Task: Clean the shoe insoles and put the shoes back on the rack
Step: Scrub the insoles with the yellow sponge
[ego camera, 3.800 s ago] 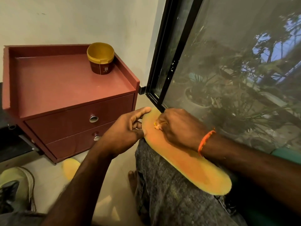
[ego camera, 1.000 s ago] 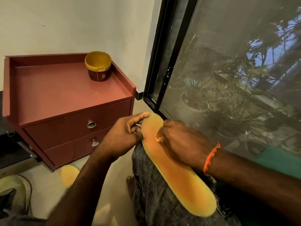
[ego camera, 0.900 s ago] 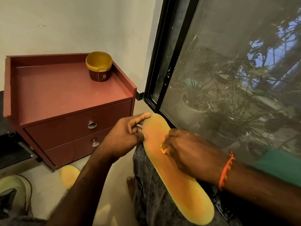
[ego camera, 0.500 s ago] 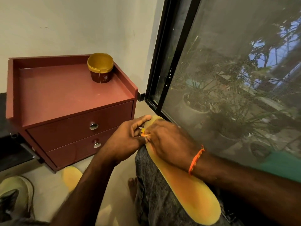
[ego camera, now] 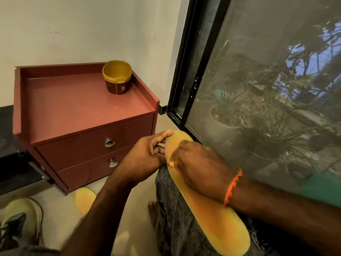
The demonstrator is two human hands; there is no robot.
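step: scrubbing insole [ego camera: 212,215] lying on the knee, right of cabinet [ego camera: 83,115] | left hand [ego camera: 145,157] pinches toe edge | right hand [ego camera: 195,167] pinches small yellow scrap, pressed on insole | next: probably firm strokes heelward

yellow insole [ego camera: 212,217] on knee, left hand [ego camera: 144,159] at toe, right hand [ego camera: 199,167] atop

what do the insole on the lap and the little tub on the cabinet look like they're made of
The insole looks like soft foam with a matte yellow-orange face: no shine, and a thin edge lying across the knee. The tub looks like thin moulded plastic, with a yellow rim, a slight sheen and a dark printed label round its wall. Neither can be confirmed by sight alone.
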